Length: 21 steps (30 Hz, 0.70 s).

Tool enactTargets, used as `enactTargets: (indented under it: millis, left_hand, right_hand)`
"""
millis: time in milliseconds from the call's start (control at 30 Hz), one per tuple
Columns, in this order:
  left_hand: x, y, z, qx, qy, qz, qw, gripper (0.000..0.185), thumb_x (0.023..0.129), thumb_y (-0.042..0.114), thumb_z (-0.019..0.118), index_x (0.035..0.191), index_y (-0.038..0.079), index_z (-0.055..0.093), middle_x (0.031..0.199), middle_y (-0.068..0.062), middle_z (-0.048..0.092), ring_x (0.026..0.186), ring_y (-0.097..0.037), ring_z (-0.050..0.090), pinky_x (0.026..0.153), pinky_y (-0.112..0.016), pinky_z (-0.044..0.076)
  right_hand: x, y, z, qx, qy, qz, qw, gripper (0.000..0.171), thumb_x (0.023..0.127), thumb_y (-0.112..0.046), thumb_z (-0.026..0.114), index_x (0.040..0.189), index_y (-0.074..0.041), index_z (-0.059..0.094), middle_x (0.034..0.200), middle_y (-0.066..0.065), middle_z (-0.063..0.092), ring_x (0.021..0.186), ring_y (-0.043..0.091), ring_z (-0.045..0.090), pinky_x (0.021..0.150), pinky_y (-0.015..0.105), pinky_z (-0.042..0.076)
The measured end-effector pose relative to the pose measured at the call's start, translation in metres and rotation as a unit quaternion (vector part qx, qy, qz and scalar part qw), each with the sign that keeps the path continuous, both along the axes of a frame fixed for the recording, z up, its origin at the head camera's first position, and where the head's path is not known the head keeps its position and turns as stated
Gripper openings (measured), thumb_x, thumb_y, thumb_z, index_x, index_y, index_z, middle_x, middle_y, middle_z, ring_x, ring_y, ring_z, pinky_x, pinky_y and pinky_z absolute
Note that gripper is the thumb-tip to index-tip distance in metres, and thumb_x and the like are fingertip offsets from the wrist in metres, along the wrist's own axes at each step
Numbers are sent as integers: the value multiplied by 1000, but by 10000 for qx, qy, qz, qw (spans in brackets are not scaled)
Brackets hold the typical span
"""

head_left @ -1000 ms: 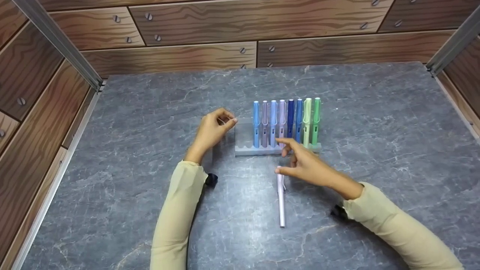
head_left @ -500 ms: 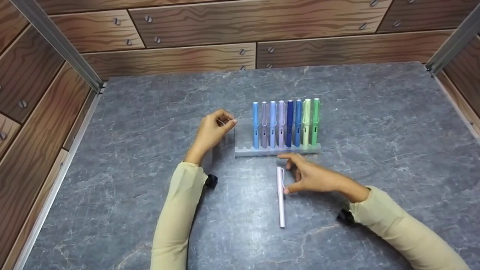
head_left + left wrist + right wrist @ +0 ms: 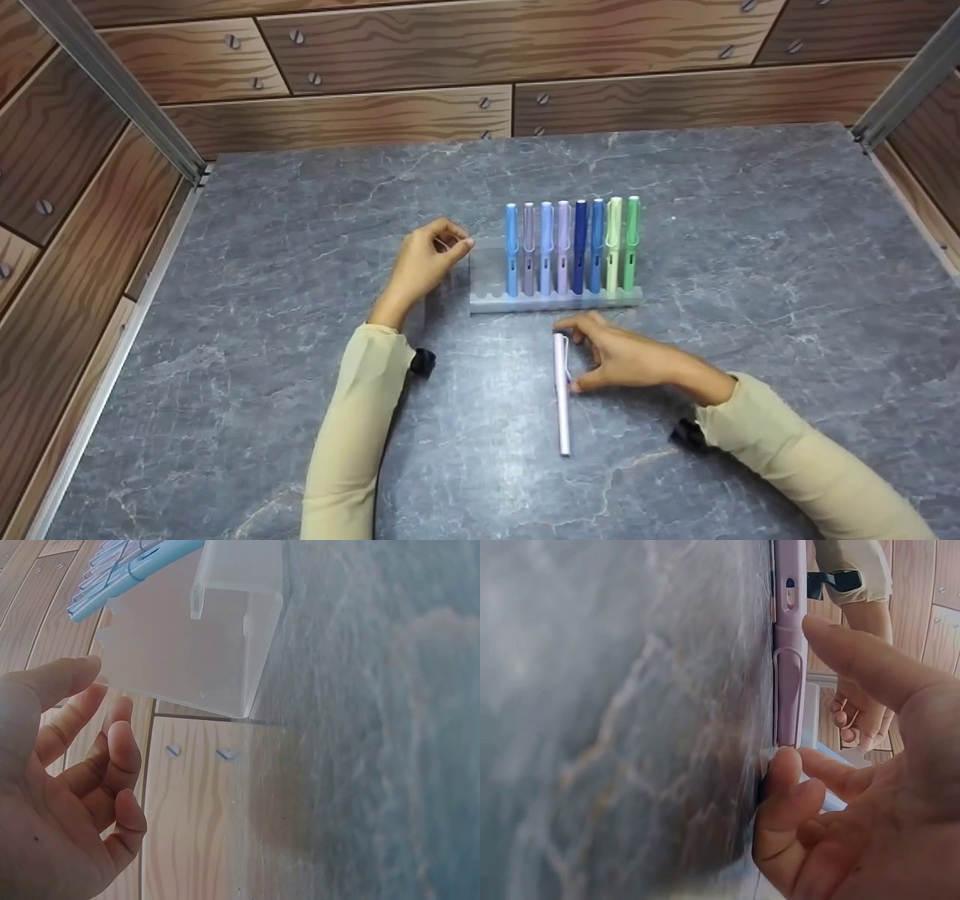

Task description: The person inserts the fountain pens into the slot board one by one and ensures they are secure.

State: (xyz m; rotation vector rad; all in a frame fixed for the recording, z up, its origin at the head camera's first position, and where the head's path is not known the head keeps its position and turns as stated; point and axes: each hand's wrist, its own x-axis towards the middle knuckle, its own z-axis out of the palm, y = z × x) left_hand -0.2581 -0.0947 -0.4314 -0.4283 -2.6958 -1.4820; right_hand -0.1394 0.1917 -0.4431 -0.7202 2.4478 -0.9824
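A clear pen stand [image 3: 491,306] holds several upright pens in blue, purple and green shades. At its left edge, my left hand [image 3: 427,259] pinches the clear plastic between thumb and index finger, and the left wrist view shows the same left hand [image 3: 79,780] at the panel's edge. A pale lilac pen [image 3: 562,405] lies on the table in front of the stand, cap end toward it. My right hand [image 3: 630,356] is beside this pen. In the right wrist view, the right thumb touches the pen [image 3: 789,682] along its side and the fingertips are at its cap end.
The grey marbled table [image 3: 262,337] extends around the stand. Wood-patterned panels [image 3: 397,45] rise behind and at the sides, with metal posts [image 3: 120,90] at the back corners. The stand's left slots [image 3: 487,295] hold no pens.
My right hand has come back from in front of the stand's pens to the lilac pen, its thumb sliding down along the side. The left hand, stand and lilac pen have stayed in place.
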Motion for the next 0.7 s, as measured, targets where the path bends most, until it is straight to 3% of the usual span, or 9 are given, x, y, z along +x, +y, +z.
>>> enactTargets:
  millis: [300,700]
  left_hand:
    - [0,0,1,3,-36,7,10000,16,90,22,68,95,7,69,84,-7,65,79,-21,58,67,-24,43]
    - [1,0,1,-57,-59,71,9999,16,90,22,68,95,7,69,83,-7,66,77,-21,58,67,-23,43]
  right_hand:
    - [0,-3,2,185,110,13,9998,74,73,-22,82,135,-5,45,112,16,49,82,13,44,69,23,40]
    - [2,-9,0,594,141,-322,9976,68,73,-20,79,133,-8,49,112,11,51,90,18,49,76,32,46]
